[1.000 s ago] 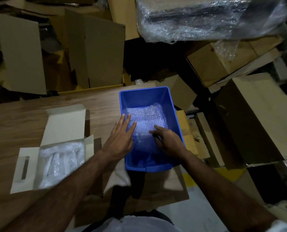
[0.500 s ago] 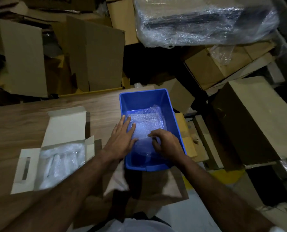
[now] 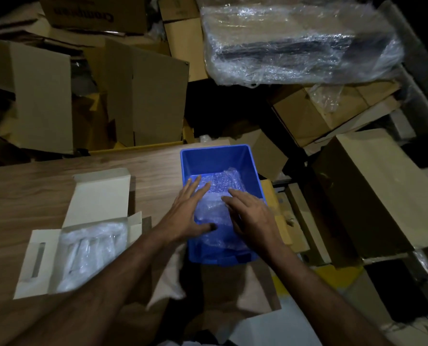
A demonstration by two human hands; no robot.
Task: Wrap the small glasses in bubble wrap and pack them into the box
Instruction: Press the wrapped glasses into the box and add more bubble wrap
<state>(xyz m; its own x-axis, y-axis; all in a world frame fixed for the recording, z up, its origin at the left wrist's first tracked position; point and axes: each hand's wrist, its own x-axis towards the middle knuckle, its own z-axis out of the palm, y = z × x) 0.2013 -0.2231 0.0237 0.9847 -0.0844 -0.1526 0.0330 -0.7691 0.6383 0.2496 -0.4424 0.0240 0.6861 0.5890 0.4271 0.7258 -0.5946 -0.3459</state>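
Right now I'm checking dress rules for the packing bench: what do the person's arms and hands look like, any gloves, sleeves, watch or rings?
Both forearms are bare up to the frame's bottom edge, with no sleeves showing. The left hand and right hand wear no gloves. No watch, wristband or ring shows, though the dim light could hide a thin one. A bit of white clothing shows at the bottom edge.

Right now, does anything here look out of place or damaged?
Nothing looks damaged. The only oddity: the blue bin juts past the table's right edge, and both hands are on the bubble wrap inside it.

Dim room; cardboard boxes (image 3: 135, 96) behind wooden table (image 3: 20, 196).
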